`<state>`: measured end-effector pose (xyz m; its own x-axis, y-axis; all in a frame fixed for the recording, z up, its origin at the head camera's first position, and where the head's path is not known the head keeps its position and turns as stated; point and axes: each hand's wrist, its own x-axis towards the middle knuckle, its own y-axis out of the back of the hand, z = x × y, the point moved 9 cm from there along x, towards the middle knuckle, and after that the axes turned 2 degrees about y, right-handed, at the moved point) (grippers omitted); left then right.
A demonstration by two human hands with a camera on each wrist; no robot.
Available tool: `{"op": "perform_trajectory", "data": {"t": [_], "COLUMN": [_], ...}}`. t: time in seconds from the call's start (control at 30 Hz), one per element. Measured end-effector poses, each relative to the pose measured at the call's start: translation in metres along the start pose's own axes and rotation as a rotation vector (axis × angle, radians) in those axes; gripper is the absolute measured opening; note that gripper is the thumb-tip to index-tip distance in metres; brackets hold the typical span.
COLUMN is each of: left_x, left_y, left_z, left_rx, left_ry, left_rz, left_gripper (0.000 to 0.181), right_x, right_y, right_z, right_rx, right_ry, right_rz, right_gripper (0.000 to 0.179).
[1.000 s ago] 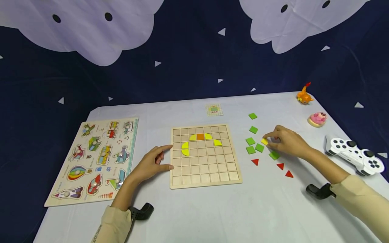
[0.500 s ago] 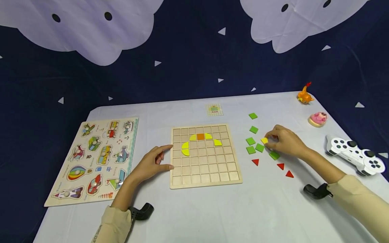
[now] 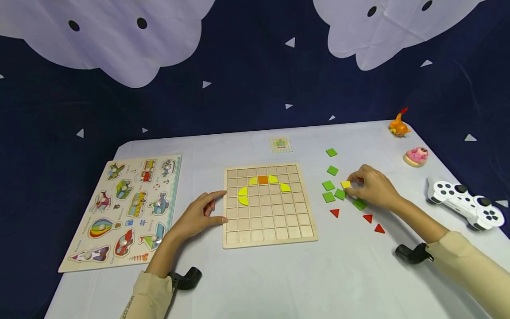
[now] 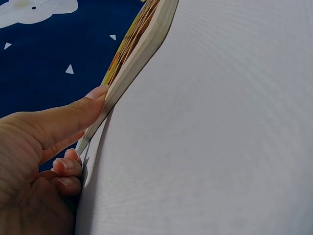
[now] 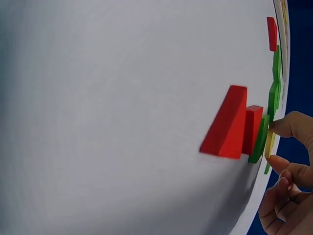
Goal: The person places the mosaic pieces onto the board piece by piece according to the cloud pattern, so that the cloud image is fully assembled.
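Note:
A wooden grid board lies mid-table in the head view. Five-odd squares are not uniform: several yellow quarter-round tiles and one orange square tile lie on it. My left hand rests at the board's left edge, with index fingertip and thumb tip touching the rim. In the left wrist view the thumb lies against that rim. To the board's right, my right hand pinches a small yellow tile between thumb and index finger, which partly cover it. Around it lie several green tiles and three red triangle tiles.
A picture puzzle board with knobbed vehicle pieces lies at the left. A small pattern card lies behind the grid board. Along the right edge are an orange figurine, a pink figurine and a white game controller.
The right hand's fingers shift around the yellow tile, which turns slightly and moves a little left. The left hand stays at the grid board's edge.

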<state>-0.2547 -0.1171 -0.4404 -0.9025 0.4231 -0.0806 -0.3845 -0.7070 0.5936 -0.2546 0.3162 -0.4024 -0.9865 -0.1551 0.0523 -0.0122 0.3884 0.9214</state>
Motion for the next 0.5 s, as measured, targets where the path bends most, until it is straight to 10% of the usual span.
{"op": "perform_trajectory", "data": {"t": [0.5], "left_x": [0.0], "left_y": [0.0], "left_z": [0.0], "left_rx": [0.01], "left_ry": [0.011], "left_rz": [0.0], "left_gripper": [0.073], "right_x": [0.003], "right_y": [-0.004], "right_z": [-0.049], "right_rx": [0.052], "right_ry": [0.098], "right_rz": [0.069], "right_gripper": [0.028]}}
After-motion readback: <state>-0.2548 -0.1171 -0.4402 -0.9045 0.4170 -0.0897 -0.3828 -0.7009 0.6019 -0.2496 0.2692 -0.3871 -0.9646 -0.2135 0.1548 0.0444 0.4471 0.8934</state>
